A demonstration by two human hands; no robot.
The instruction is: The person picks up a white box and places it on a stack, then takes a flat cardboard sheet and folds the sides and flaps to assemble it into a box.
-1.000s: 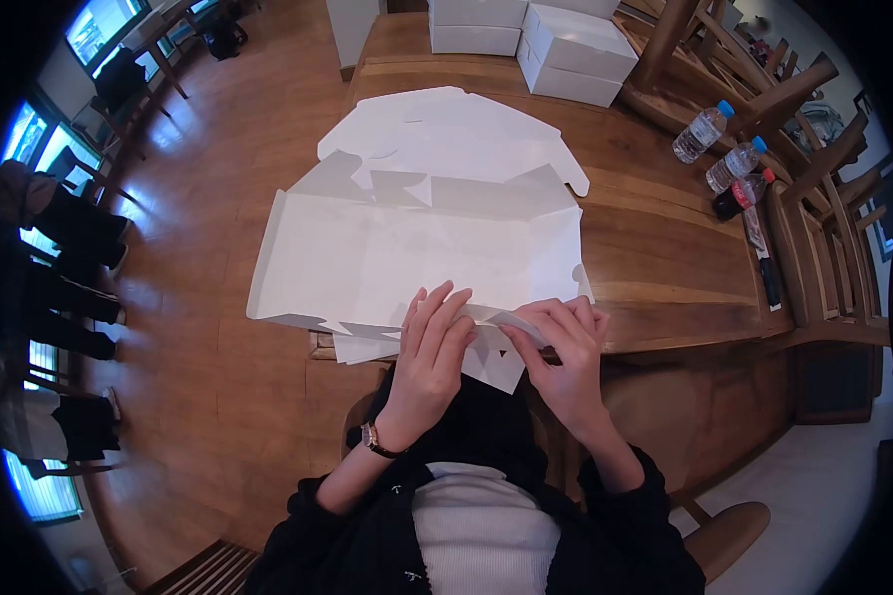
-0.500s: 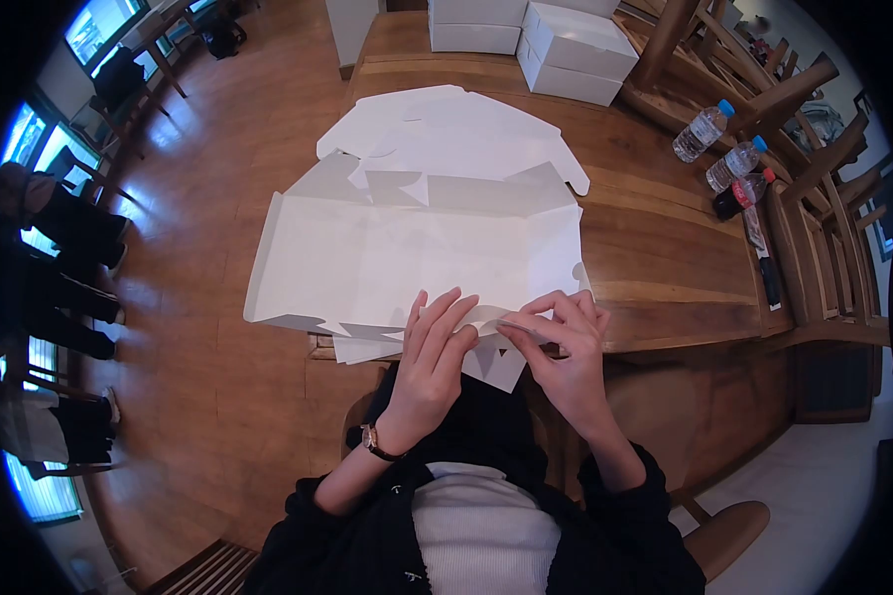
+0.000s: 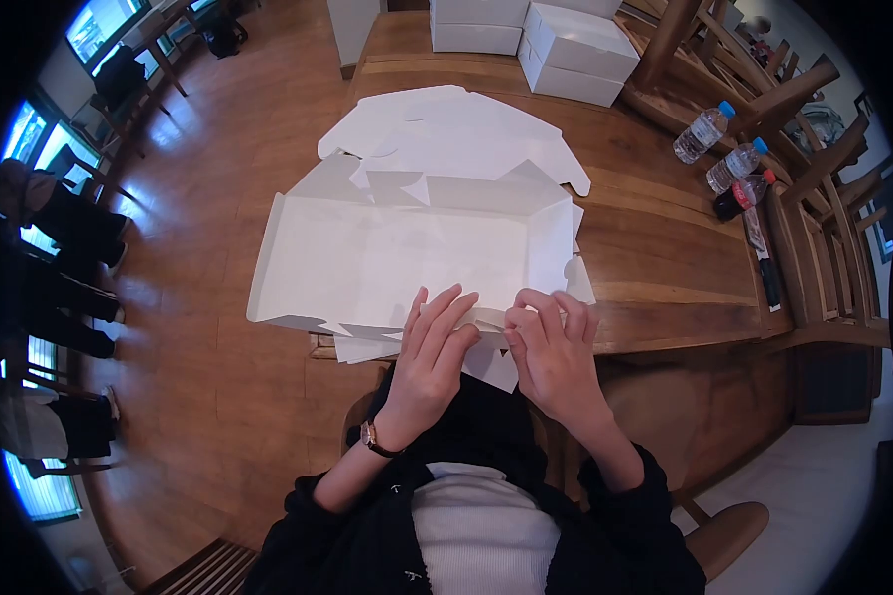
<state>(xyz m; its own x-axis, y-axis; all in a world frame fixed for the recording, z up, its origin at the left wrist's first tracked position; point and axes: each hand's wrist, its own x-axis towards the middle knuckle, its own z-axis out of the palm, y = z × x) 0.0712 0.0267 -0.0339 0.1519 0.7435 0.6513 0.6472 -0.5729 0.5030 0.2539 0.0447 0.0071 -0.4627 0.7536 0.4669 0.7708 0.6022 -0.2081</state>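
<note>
A partly folded white cardboard box (image 3: 397, 243) lies open at the table's near edge, its walls raised. My left hand (image 3: 430, 342) holds its front wall, fingers reaching over the edge and thumb pressed near the fold. Close beside it, my right hand (image 3: 556, 342) has its fingers bent round the front right corner, gripping the cardboard there. The fingertips partly hide the fold between my hands. Beneath and behind the box lie flat white cardboard sheets (image 3: 466, 119), some of them sticking out past the table's edge.
White boxes (image 3: 577, 55) are stacked at the back of the wooden table (image 3: 655, 268). To the right stand two water bottles (image 3: 702, 134) and a cola bottle (image 3: 742, 195), near a black marker-like object (image 3: 768, 283). Upturned chairs (image 3: 764, 94) crowd the right side. People's legs (image 3: 79, 288) show at left.
The right side wall of the box has risen and the front right corner has drawn in. My right hand has turned, its fingers now curled over that corner. My left hand has barely moved.
</note>
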